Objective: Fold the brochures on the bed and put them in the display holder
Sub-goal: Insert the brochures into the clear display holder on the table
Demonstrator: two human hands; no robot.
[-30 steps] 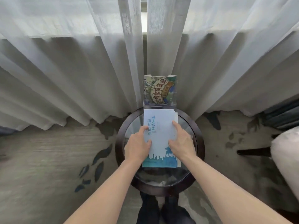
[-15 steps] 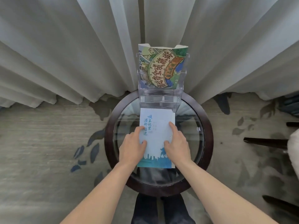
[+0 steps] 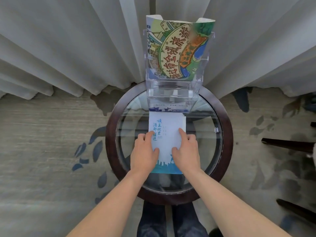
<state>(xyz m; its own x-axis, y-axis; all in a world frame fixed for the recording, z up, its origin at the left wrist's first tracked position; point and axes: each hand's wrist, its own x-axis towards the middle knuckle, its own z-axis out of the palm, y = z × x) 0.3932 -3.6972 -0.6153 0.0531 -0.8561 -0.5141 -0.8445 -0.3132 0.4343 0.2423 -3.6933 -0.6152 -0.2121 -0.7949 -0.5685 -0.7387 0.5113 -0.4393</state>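
Your two hands lie on a folded white brochure (image 3: 168,142), a flat paper rectangle with blue characters on its left part and a blue skyline band along the near edge. It lies on the round counter (image 3: 225,144), a clear glass disc set in a dark, glossy wooden ring. Your left hand (image 3: 144,153) presses the left edge, fingers bent over the margin and thumb on the sheet; that grip pinches nothing you can see lifted. Your right hand (image 3: 186,151) presses the right side, index finger stretched forward, thumb flat on the paper. The brochure's far edge sits just at the foot of the clear plastic display holder (image 3: 171,93), a stepped, transparent stand. Its upper pocket holds a colourful illustrated brochure (image 3: 177,48), its top corners curling forward. Pale pleated curtains (image 3: 68,48) hang behind.
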